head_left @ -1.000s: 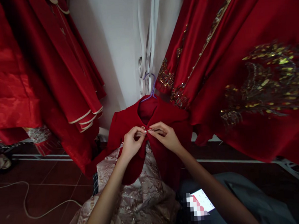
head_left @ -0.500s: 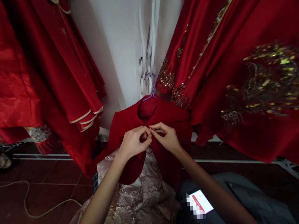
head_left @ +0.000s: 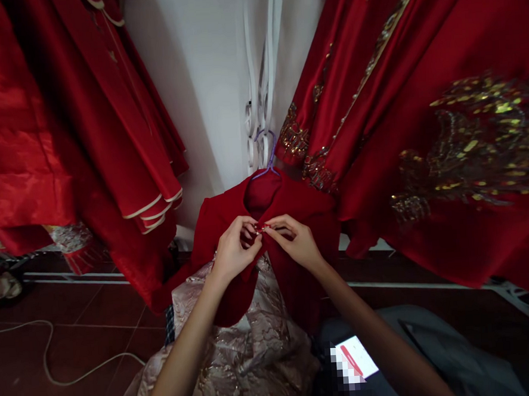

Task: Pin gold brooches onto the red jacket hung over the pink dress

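Note:
A small red jacket (head_left: 305, 210) hangs on a purple hanger (head_left: 267, 153) in front of me. My left hand (head_left: 234, 250) and my right hand (head_left: 296, 241) meet at its front opening just below the collar. Both pinch the two fabric edges together around a small fastening, fingertips touching. The fastening itself is too small to make out. Under the jacket lies a pale gold brocade garment (head_left: 242, 354), bunched up.
Red satin gowns hang at left (head_left: 63, 126) and a red gown with gold embroidery (head_left: 444, 133) fills the right. A white wall (head_left: 203, 76) stands behind. A white cable (head_left: 45, 361) trails over the dark tiled floor. A lit phone screen (head_left: 357, 356) sits near my lap.
My hands stay at the jacket's front and only the fingers shift slightly. The left fingers have opened a little from the tighter curl of half a second ago.

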The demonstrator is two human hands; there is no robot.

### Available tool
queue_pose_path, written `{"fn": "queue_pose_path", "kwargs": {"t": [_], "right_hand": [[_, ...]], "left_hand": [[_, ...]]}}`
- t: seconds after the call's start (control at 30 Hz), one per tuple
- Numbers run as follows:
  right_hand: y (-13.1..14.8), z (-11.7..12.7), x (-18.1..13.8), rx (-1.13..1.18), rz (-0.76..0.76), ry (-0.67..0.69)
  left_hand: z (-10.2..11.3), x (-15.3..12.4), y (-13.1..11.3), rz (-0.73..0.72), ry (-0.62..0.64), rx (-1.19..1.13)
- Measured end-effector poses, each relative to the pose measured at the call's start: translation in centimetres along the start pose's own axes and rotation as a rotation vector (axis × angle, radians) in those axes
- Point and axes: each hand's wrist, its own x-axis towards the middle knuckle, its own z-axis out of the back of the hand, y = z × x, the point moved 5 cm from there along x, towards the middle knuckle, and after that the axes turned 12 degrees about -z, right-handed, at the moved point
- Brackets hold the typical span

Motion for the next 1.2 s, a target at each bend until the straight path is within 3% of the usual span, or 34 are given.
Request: {"fn": "queue_pose_path", "kwargs": {"t": [0.4,0.7,0.93,1.2], "right_hand": [[-0.5,-0.2,0.0,0.035,-0.04,0.029],[-0.7,-0.2,0.1,0.009,-0.044,0.042],[-0.7,-0.4,0.1,0.015,-0.043,0.008],[-0.4,-0.2,-0.2,0.004,-0.02,-0.017]], "left_hand": [[-1.1,-0.5,1.2,0.074,-0.084,0.076],[-1.5,-0.6,3.1,0.206,-0.259,-0.343],[-1.7,-0.8,2.8,0.204,-0.17,-0.4],[-1.7,-1.1,2.5,0.146,-0.241,-0.286]]}}
